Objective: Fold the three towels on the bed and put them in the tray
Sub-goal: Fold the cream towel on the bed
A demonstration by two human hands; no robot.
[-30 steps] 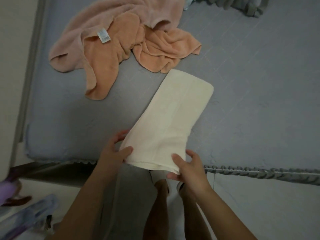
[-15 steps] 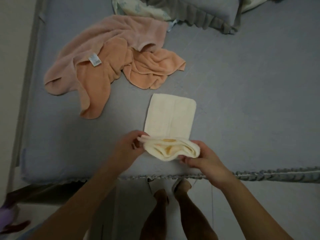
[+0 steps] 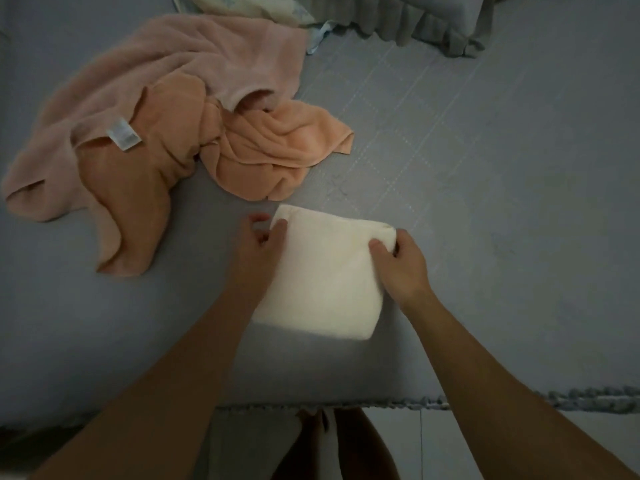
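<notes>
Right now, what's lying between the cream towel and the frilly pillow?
In the head view, nothing: only bare grey bedsheet runs from the cream towel to the pillow.

Dim light falls on a bed [image 3: 485, 168] that fills most of the frame, covered in a grey quilted sheet with a faint stitched grid. A ruffled grey pillow [image 3: 433, 26] lies at the top edge. Pale floor [image 3: 502, 441] shows at the lower right, below the bed's frilled trim [image 3: 588, 403].
</notes>
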